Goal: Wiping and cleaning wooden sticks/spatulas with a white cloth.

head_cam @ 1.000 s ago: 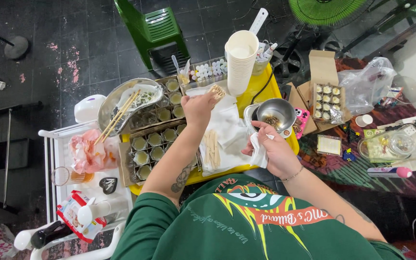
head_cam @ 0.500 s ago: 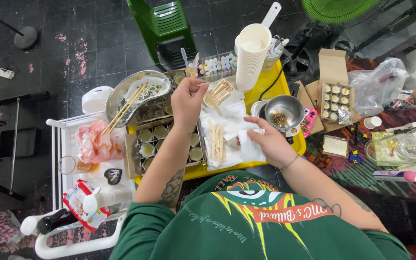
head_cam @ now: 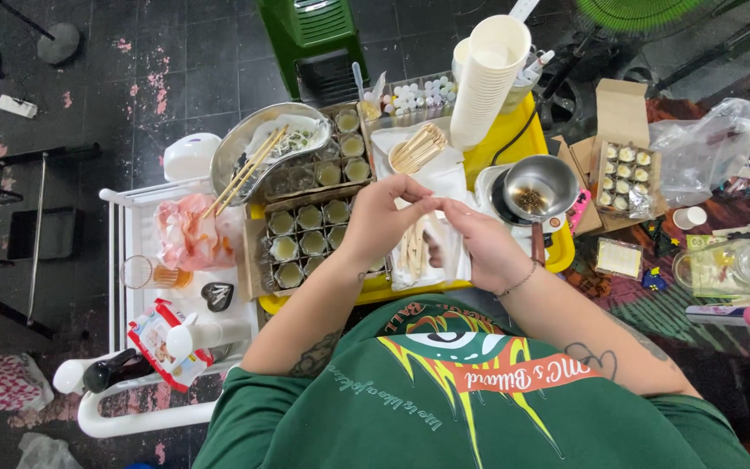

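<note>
My left hand [head_cam: 384, 217] and my right hand [head_cam: 482, 246] meet over the white paper [head_cam: 444, 178] on the yellow tray [head_cam: 514, 130]. My right hand holds a small clear packet [head_cam: 441, 252], and my left thumb and forefinger pinch its top edge. What is inside the packet is too small to tell. Flat wooden sticks [head_cam: 412, 247] lie on the paper just under my hands. More sticks fill a small bowl [head_cam: 417, 148] behind them. Left of my hands, a cardboard box [head_cam: 305, 230] holds several small jars of pale green filling.
A stack of white cups [head_cam: 490, 78] stands at the back. A metal pot [head_cam: 538, 187] sits on a small burner to the right, with a box of little jars [head_cam: 622, 178] beyond. A metal bowl with chopsticks [head_cam: 258, 156], a white cart [head_cam: 123, 260] and a green stool [head_cam: 310, 35] stand to the left.
My left hand came back from the far side of the tray to meet my right hand. My right hand drew in from beside the pot, and both now pinch the packet.
</note>
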